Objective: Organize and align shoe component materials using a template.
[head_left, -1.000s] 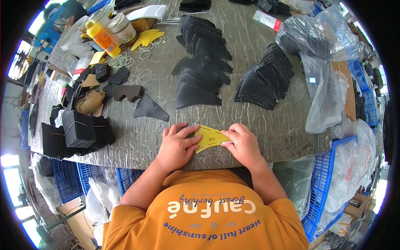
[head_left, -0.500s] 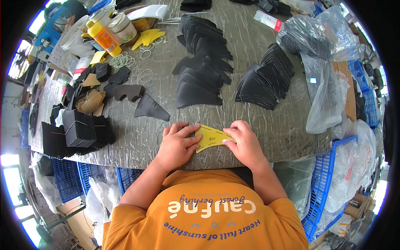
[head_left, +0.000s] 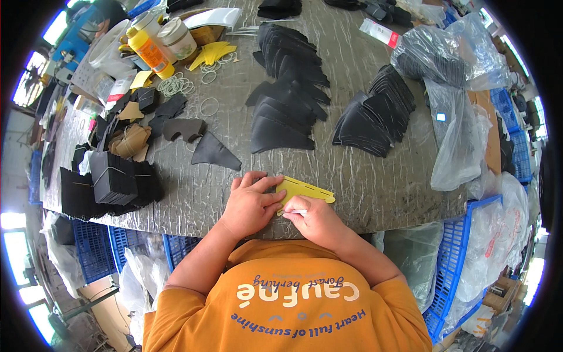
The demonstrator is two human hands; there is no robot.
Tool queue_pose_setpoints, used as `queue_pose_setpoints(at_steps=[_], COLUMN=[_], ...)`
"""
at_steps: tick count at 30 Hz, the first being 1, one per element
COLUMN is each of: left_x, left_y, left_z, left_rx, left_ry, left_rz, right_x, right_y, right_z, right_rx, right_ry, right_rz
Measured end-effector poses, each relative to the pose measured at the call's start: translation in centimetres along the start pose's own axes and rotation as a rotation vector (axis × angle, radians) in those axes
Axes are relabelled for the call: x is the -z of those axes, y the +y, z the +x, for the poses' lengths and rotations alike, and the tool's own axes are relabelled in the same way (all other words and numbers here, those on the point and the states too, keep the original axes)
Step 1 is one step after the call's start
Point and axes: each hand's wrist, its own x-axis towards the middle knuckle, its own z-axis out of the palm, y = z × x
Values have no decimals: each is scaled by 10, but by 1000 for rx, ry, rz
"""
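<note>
Near the table's front edge lies a flat yellow template [head_left: 305, 189] with a row of dark slots along its far side. My left hand [head_left: 253, 199] presses on its left end, fingers spread apart. My right hand [head_left: 319, 220] is closed around a slim white pen-like tool [head_left: 298, 212], its tip at the template's near left edge. That hand covers much of the template's near side. Whether a black piece lies under the template is hidden. Beyond my left hand rests a single black cut piece [head_left: 216, 151].
Fanned black pieces [head_left: 281, 130] and a second fanned stack [head_left: 372, 120] lie ahead. At left are bundled black pieces [head_left: 111, 179], rubber bands [head_left: 175, 85] and a yellow bottle [head_left: 149, 54]. Clear plastic bags [head_left: 454, 135] lie right; blue crates [head_left: 448, 264] stand below the table edge.
My right hand has moved left and nearer, from the template's right end to its near left edge, with the white tool now showing in it. My left hand stays in place.
</note>
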Motion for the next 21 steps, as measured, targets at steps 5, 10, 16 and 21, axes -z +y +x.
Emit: queue_pose_setpoints(at_steps=[5, 10, 16, 21], left_x=[0, 1, -1, -2], left_y=[0, 0, -1, 0], left_z=[1, 1, 0, -1], left_rx=[-5, 5, 2, 16], left_ry=[-3, -10, -22, -31], left_rz=[-4, -3, 21, 31], right_x=[3, 51, 55, 26], right_y=[4, 5, 3, 22], right_z=[0, -12, 0, 31], right_rx=[17, -208, -160, -49], right_ry=[6, 153, 255, 177], right_rz=[-5, -198, -194, -95])
